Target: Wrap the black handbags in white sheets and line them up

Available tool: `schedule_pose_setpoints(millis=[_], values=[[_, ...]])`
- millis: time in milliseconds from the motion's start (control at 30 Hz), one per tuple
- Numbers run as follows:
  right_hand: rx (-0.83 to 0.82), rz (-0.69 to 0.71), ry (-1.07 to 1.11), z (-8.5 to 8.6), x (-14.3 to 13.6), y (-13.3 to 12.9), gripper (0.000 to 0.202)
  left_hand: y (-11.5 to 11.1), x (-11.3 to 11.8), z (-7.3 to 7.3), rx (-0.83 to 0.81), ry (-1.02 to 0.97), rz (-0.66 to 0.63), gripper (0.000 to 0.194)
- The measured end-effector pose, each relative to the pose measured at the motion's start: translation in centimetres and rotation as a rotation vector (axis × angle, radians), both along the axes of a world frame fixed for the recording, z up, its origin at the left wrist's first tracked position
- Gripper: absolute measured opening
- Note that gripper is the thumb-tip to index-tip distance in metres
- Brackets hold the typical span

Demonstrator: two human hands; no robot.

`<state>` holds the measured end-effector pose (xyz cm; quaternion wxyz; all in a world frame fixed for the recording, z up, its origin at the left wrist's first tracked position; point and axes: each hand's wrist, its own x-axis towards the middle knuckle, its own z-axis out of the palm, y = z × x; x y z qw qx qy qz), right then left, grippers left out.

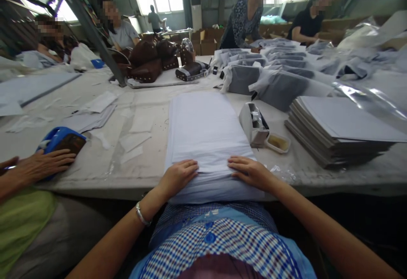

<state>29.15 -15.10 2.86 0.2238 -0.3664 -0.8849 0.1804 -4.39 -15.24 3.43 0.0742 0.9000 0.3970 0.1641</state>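
A stack of thin white paper sheets (206, 130) lies in front of me, reaching the table's near edge. Wrinkles run across its near part, where a sheet edge lies between my hands. My left hand (180, 176) rests on the left side of this near part, fingers stretched to the right. On the opposite side, my right hand (249, 171) lies on the paper with its fingers pointing left. Both hands look open, palms down; their thumbs are mostly hidden. Just right of the stack stand a white tape dispenser (254, 124) and a small tub of yellowish stuff (277, 143).
A pile of grey boards (337, 139) stands at the right. Wrapped grey items (280, 86) and brown studded bags (146, 62) lie farther back. At left, a co-worker's hand (54, 162) touches a blue tape dispenser (60, 137). Several people work behind the table.
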Motion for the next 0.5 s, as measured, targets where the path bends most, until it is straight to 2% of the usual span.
schedule_pose_setpoints(millis=[167, 300, 500], values=[[0.034, -0.082, -0.012, 0.8, -1.1, -0.7, 0.034, -0.1, 0.4, 0.6, 0.024, -0.004, 0.082, 0.022], [0.150, -0.182, -0.093, 0.7, -2.4, -0.7, 0.033, 0.3, 0.4, 0.6, 0.045, -0.008, 0.150, 0.021], [0.258, -0.238, -0.122, -0.3, -2.8, -0.4, 0.026, 0.0, 0.1, -0.2, 0.061, -0.023, 0.121, 0.025]])
